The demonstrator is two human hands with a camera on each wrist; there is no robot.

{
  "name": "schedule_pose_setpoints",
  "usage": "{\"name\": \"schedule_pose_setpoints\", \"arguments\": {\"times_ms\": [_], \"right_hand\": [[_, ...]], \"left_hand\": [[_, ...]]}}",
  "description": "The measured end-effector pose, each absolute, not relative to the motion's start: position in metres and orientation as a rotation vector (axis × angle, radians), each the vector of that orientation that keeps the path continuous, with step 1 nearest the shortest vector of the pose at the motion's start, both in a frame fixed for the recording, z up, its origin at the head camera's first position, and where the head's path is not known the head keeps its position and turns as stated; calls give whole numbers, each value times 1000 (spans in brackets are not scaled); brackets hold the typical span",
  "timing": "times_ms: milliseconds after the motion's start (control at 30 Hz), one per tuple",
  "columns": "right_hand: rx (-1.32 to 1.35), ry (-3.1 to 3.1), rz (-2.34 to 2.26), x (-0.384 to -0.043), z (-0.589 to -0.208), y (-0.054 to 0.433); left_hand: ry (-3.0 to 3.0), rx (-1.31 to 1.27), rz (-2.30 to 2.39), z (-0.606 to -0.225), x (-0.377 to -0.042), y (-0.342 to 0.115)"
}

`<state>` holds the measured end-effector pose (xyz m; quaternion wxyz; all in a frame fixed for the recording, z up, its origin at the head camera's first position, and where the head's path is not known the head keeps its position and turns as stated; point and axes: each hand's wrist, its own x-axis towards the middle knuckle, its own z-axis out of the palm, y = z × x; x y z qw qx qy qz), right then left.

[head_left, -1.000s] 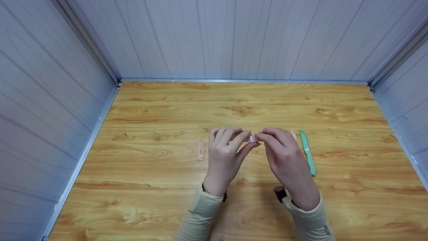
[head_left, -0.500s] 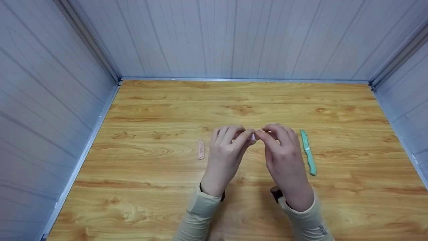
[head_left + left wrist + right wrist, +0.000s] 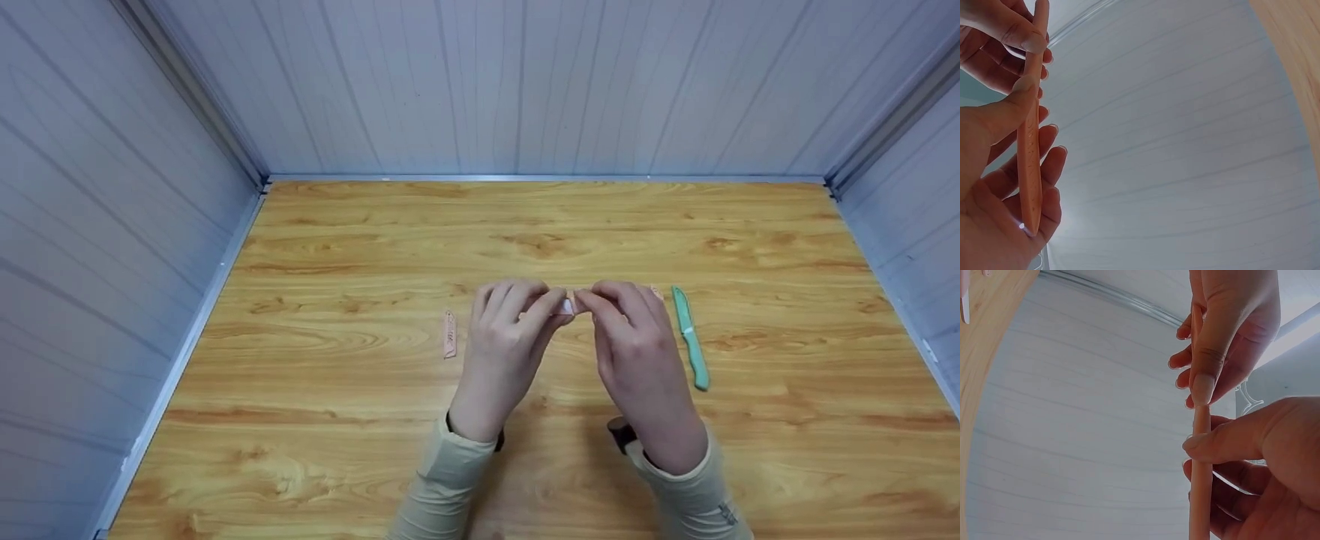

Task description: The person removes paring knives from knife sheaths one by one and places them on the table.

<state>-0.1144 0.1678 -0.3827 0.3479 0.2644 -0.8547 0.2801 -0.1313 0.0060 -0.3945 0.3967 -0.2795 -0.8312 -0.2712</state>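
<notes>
Over the middle of the table my left hand (image 3: 499, 345) and right hand (image 3: 641, 349) meet at a slim pink knife, its two ends hidden by them in the head view. In the left wrist view, a pink sheath (image 3: 1030, 169) with raised lettering and a pointed end lies along my left palm, pinched by the thumb. My right thumb and fingers pinch the plain pink handle (image 3: 1201, 495) seen in the right wrist view. A small whitish part (image 3: 567, 307) shows between the fingertips of both hands. The blade itself cannot be made out.
A green knife (image 3: 691, 341) lies right of my right hand. A separate pink sheath (image 3: 450, 334) rests left of my left hand. Another pink piece (image 3: 657, 292) is mostly hidden behind the right hand. Pale panels (image 3: 480, 90) wall the wooden table (image 3: 337, 420).
Both hands keep their hold on the pink knife, shifting only slightly. The right hand has moved a little left, and the whitish part looks a bit different between the fingertips.
</notes>
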Motion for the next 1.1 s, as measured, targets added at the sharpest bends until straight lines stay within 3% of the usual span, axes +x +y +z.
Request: {"name": "schedule_pose_setpoints", "arguments": {"times_ms": [1100], "right_hand": [[687,-2253,756,-117,-383,174]], "left_hand": [[-2135,-749,-760,-399,-132,7]]}}
